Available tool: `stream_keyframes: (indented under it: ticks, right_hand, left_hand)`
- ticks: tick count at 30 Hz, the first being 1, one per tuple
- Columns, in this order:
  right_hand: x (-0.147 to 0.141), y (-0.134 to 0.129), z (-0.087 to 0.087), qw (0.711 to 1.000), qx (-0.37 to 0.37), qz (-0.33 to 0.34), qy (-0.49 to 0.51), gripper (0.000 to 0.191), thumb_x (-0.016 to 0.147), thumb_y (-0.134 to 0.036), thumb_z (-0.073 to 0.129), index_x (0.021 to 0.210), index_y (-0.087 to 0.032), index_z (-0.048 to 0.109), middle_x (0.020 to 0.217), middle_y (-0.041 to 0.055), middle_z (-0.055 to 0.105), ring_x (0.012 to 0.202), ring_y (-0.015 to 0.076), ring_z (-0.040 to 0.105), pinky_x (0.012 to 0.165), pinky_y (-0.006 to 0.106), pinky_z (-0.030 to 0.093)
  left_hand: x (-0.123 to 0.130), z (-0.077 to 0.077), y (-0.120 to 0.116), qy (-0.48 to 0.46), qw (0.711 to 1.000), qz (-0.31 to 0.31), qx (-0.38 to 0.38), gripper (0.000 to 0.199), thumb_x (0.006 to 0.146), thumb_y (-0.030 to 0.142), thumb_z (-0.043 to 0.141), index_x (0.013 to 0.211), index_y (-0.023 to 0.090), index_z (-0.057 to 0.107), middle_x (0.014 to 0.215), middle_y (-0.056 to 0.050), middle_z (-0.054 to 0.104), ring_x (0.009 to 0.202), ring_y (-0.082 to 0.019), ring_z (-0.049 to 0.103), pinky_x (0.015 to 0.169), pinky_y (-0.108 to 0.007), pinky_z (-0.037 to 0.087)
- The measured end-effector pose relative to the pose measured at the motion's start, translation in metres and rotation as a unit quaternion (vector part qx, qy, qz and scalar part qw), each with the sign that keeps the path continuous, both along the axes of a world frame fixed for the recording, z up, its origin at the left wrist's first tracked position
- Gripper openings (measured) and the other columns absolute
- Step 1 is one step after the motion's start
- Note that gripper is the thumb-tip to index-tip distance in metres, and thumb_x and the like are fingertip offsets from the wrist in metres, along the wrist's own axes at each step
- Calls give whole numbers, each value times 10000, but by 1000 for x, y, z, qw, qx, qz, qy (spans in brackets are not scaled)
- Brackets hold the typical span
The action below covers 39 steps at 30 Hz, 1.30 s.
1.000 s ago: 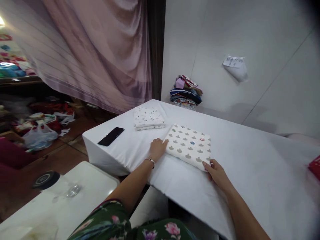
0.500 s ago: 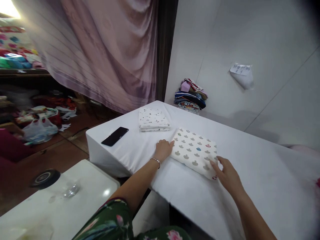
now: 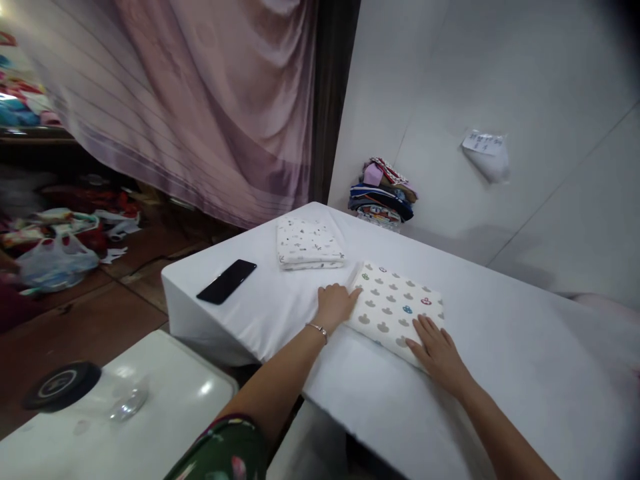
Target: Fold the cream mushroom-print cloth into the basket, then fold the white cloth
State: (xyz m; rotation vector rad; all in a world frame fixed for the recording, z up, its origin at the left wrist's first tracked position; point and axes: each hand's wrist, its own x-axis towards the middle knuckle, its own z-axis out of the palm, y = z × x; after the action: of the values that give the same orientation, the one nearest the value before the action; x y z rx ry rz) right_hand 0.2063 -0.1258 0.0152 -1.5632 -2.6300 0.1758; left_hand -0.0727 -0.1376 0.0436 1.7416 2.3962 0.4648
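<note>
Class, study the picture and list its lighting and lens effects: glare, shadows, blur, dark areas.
All in the head view: a bright glare spot on the side table; a soft, faint shadow low on the wall; a plastic bag slightly blurred; the top right corner dark and hazy.

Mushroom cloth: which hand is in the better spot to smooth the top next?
Probably the right hand: its fingers lie spread over the top of the mushroom cloth, near the right end. The left hand is at the left edge, mostly beside the cloth.
</note>
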Motion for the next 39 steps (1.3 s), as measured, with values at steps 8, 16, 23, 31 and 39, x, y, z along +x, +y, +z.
stream_keyframes:
  ticks: [8, 16, 23, 31, 39]
  right_hand:
    - [-1, 1, -2, 1000, 18, 7, -2, 623, 904, -549, 249, 1401, -186, 346, 1488, 66, 241, 1380, 228, 165, 1101, 478, 156]
    - [1, 3, 8, 1000, -27, 12, -1, 632, 891, -580, 266, 1400, -216, 350, 1488, 64, 245, 1379, 239, 167, 1108, 483, 142]
    - [-46, 50, 39, 997, -11, -5, 71, 662, 899, -570, 258, 1420, -165, 307, 1504, 80, 187, 1389, 231, 122, 1111, 452, 141]
    - [-73, 115, 7, 999, 12, -46, 14, 647, 903, -542, 230, 1420, -157, 294, 1492, 110, 226, 1381, 259, 146, 1090, 514, 121]
    - [-94, 118, 19, 1000, 16, -18, -1, 655, 909, -543, 224, 1430, -150, 269, 1503, 110, 188, 1388, 252, 115, 1094, 500, 122]
  left_hand:
    - [6, 6, 53, -99, 994, 17, -43, 615, 859, 615, 276, 1094, 127, 569, 1059, -170, 642, 1008, -278, 588, 801, -360, 414]
    - [5, -11, 57, -85, 995, 31, -38, 473, 933, 436, 236, 1027, 156, 605, 1028, -152, 656, 970, -239, 609, 793, -339, 423]
    - [5, -11, 57, -80, 996, 22, -31, 491, 930, 456, 225, 1019, 146, 595, 1006, -150, 659, 963, -255, 610, 791, -359, 426]
    - [5, -14, 54, -74, 997, 17, -16, 517, 932, 450, 194, 993, 147, 608, 955, -134, 675, 919, -267, 623, 777, -383, 441]
    - [4, -15, 53, -77, 997, 10, -10, 483, 944, 360, 199, 977, 135, 624, 907, -152, 676, 892, -265, 636, 753, -388, 450]
